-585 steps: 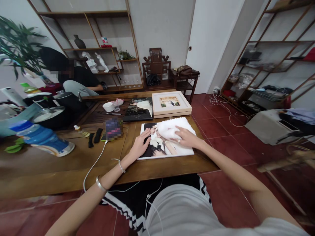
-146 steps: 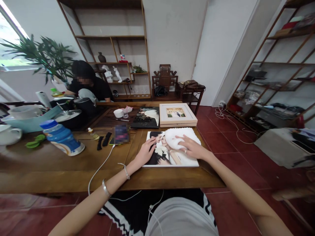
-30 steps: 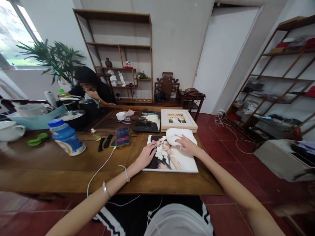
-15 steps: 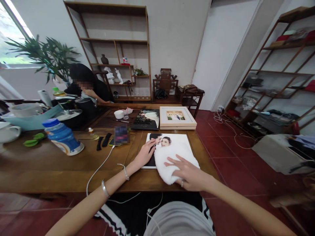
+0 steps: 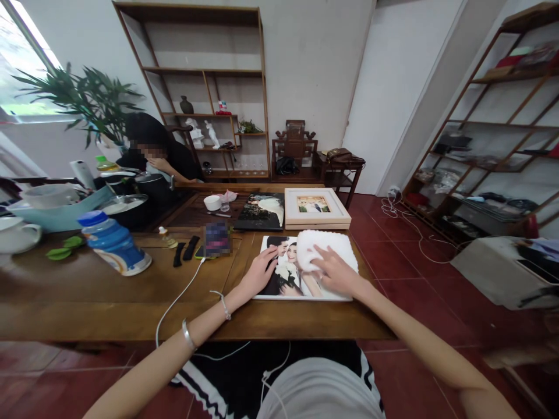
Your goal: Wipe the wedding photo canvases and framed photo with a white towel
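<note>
A photo panel with a picture of a couple lies flat on the wooden table in front of me. My left hand rests flat on its left part, fingers stretched out. On the panel's upper right lies a fluffy white cloth, partly reaching past its far edge. My right hand presses on this cloth from above, its fingers curved over it. The cloth and the hand hide the panel's right side.
Behind the panel lie a white framed photo and a dark photo panel. To the left are a phone on a white cable, a blue-capped bottle and a small dropper bottle. Another person sits across the table.
My right hand has moved the white cloth up and away from me across the panel, uncovering its lower middle. My left hand has stayed in place.
</note>
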The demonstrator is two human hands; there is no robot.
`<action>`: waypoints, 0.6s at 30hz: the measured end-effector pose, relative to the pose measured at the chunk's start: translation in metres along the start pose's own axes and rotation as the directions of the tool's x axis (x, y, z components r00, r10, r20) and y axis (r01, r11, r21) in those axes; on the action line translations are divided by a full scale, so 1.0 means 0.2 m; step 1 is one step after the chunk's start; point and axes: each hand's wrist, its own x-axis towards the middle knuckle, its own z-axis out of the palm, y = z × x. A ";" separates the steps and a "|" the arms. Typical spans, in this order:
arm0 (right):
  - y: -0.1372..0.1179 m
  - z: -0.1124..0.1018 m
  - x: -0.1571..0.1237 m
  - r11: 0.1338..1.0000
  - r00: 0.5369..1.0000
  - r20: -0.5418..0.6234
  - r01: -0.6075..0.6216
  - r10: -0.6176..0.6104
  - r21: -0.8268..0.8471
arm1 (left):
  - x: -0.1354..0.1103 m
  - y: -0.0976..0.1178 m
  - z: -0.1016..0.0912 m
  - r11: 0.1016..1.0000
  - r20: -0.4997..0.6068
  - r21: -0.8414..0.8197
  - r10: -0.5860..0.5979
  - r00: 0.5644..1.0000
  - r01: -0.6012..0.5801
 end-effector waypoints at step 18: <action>0.04 0.01 0.04 0.998 0.998 -0.004 -0.060 0.060 -0.003 | -0.01 -0.01 0.01 1.000 -0.011 -0.022 -0.005 1.000 0.005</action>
